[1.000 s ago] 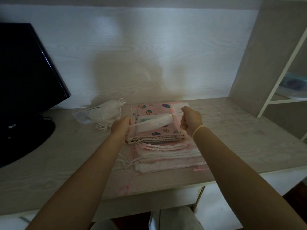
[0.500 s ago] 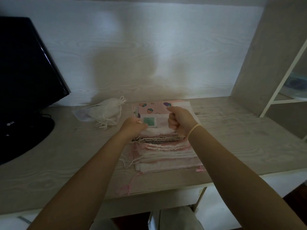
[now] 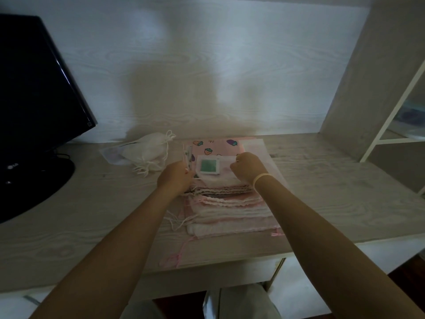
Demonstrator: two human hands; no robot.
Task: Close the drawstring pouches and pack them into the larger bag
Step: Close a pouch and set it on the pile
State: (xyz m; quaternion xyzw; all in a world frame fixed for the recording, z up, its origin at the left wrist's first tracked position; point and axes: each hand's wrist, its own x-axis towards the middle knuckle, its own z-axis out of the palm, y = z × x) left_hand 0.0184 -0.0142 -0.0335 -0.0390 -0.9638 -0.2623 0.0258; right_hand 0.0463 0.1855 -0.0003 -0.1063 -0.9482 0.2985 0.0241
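pouch mouth cinched, hands drawn back in over the stack.
left hand (image 3: 176, 178) and right hand (image 3: 248, 168), a second ago pulled wide apart, now sit close, each grip curled on the white pouch (image 3: 215, 170) atop the pile of pouches (image 3: 227, 210) on the worktop (image 3: 333, 180); closing looks done, packing next.

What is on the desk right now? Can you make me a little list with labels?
left hand: grips the left edge of the top pouch
right hand: fingers curled at the pouch's right edge
top pouch: white, green square showing through, on the stack
stack of pouches: pink and white, flat on desk
closed white pouch: beside the monitor
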